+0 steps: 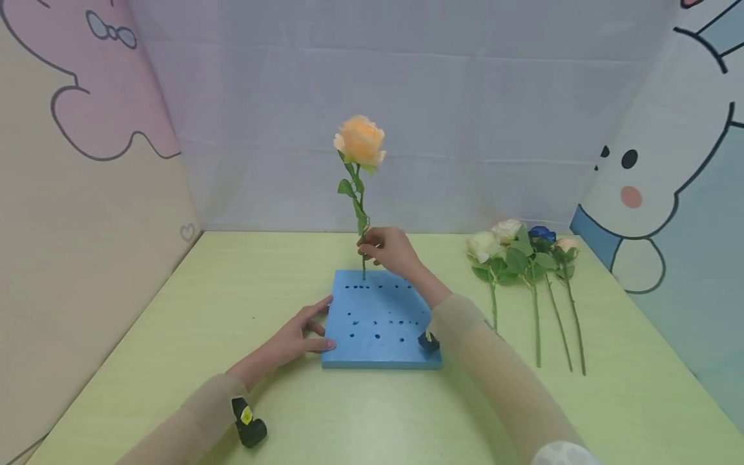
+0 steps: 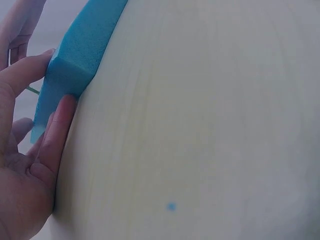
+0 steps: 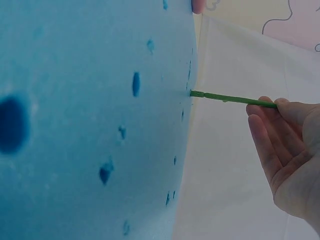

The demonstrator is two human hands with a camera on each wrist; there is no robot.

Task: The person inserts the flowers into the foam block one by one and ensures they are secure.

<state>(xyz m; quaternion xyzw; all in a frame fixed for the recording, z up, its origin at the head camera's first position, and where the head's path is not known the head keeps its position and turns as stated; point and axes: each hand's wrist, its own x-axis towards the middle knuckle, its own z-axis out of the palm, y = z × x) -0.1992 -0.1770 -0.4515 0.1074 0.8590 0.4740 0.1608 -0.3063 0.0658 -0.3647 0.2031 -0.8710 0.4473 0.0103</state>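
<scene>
A person's right hand (image 1: 391,248) pinched the green stem (image 3: 230,98) of a peach rose (image 1: 360,141) between thumb and fingers at the centre of the frame, the flower standing upright with its bloom at upper centre. The stem's lower end stood at the far row of holes in a blue board (image 1: 363,355); whether it had entered one could not be told. The left hand (image 1: 296,339), at lower left of centre, lay with its fingers extended against the board's left edge, its thumb touching near the front, gripping nothing in a closed hold. At right, two white roses (image 1: 484,247), a blue rose (image 1: 542,234) and a smaller peach flower (image 1: 567,245) lay on the pale table (image 1: 349,413), stems toward the lower right. A white cloth (image 1: 407,129) hung behind, a cartoon rabbit (image 1: 639,187) at upper right.
</scene>
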